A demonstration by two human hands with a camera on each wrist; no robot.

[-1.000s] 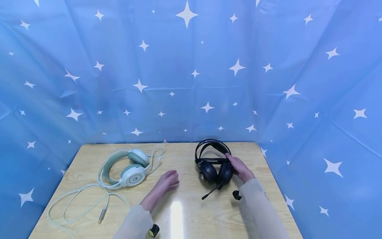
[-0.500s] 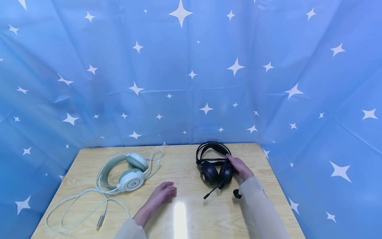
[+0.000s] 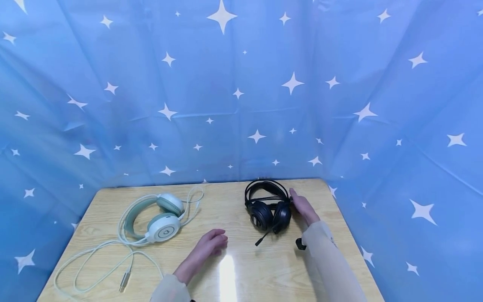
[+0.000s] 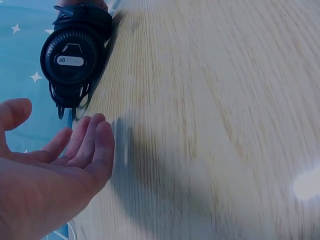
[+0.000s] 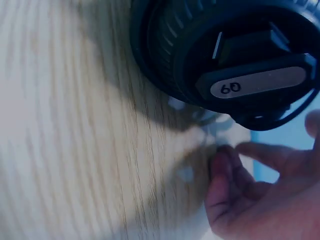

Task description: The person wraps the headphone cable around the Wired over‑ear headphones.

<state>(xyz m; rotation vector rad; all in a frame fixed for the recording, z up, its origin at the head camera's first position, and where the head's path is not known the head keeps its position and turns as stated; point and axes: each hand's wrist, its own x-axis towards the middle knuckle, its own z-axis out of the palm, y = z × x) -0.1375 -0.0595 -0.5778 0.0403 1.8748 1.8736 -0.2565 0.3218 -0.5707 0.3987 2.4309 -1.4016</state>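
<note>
The black headset point(image 3: 261, 214) is on the surface point(image 3: 275, 272), with the right hand point(image 3: 303, 207) released just beside its right side, fingers loosely bent, the relaxed left hand point(image 3: 208, 244) ungripping to its near left, and white-and-green headphones point(image 3: 164, 228) farther left.

headphones point(image 3: 164, 227) left, headset point(image 3: 261, 216) right, curtain point(image 3: 203, 84) behind

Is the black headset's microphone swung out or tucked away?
Swung out: the microphone sticks out beyond the ear cups.
</note>
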